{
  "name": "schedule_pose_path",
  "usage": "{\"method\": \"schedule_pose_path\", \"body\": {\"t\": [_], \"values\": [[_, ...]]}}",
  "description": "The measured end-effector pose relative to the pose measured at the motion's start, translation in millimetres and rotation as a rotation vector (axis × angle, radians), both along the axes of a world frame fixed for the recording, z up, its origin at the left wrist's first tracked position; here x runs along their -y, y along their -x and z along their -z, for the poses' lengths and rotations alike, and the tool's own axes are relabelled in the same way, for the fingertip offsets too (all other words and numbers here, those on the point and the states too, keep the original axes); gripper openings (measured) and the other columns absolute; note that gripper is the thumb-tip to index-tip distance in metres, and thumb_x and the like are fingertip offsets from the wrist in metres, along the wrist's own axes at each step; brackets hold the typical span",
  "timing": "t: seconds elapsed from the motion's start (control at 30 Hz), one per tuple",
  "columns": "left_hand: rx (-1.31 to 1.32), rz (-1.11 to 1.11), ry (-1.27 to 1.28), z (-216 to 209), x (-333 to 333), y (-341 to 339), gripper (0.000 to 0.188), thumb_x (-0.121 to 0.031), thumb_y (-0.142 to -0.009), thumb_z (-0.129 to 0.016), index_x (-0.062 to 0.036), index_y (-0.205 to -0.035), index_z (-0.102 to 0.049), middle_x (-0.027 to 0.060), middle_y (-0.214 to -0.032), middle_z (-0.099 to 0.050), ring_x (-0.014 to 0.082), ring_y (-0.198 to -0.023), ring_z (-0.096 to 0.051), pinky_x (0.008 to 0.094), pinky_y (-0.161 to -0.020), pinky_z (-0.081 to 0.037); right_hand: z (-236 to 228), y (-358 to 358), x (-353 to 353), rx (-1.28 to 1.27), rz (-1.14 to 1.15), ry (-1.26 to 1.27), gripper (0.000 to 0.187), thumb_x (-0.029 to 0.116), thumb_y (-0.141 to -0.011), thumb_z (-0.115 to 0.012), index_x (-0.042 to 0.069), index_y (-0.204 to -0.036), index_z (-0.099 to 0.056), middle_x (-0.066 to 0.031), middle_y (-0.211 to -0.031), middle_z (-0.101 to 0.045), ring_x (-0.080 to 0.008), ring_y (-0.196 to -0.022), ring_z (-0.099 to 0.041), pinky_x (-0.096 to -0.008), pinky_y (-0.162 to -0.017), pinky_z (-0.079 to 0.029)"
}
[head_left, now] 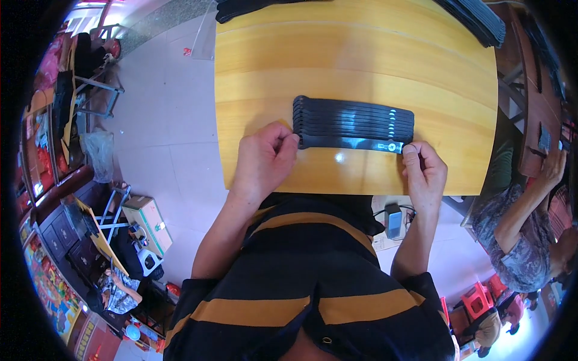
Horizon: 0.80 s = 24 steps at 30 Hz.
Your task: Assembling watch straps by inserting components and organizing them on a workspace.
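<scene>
While the nearest black strap [349, 143] lies flat against the overlapped row of straps [355, 117] on my yellow wooden table [361, 54], my left hand [262, 157] and right hand [424, 171] pinch its ends.

A flat black strap [349, 143] with a small pale label near its right end is laid crosswise on the yellow wooden table [361, 60]. It is pinched at both ends and lies against a fanned row of matching black straps [355, 119].
</scene>
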State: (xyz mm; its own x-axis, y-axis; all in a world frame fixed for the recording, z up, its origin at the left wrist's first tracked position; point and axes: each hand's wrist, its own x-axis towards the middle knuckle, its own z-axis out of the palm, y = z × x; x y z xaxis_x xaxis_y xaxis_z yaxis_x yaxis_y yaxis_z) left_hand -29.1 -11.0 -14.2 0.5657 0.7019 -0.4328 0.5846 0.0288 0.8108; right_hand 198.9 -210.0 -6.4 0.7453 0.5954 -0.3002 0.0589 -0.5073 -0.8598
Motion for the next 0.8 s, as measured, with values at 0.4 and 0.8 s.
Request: {"method": "schedule_pose_path", "body": {"t": [0.4, 0.8], "values": [[-0.007, 0.007, -0.034, 1.2, -0.7, -0.4, 0.02, -0.013, -0.104, -0.063, -0.0021, -0.088, -0.062, 0.0011, -0.062, -0.061, 0.0055, -0.053, -0.056, 0.0233, -0.046, -0.045, -3.1, -0.1, -3.2, 0.014, -0.006, 0.018, 0.018, 0.014, -0.102, -0.067, 0.001, -0.09, -0.068, 0.0049, -0.067, -0.055, -0.0039, -0.062, -0.045, -0.0232, -0.056, -0.038], [-0.045, -0.064, -0.04, -5.2, 0.7, -7.6, 0.017, -0.008, -0.095, -0.068, -0.0003, -0.081, -0.063, 0.0094, -0.058, -0.056, 0.0103, -0.051, -0.048, 0.0308, -0.049, -0.041, 1.7, -0.1, -3.2, 0.051, -0.001, 0.004, 0.02, 0.014, -0.101, -0.068, 0.001, -0.086, -0.066, 0.0037, -0.063, -0.051, -0.0048, -0.06, -0.043, -0.0242, -0.054, -0.037]]}}
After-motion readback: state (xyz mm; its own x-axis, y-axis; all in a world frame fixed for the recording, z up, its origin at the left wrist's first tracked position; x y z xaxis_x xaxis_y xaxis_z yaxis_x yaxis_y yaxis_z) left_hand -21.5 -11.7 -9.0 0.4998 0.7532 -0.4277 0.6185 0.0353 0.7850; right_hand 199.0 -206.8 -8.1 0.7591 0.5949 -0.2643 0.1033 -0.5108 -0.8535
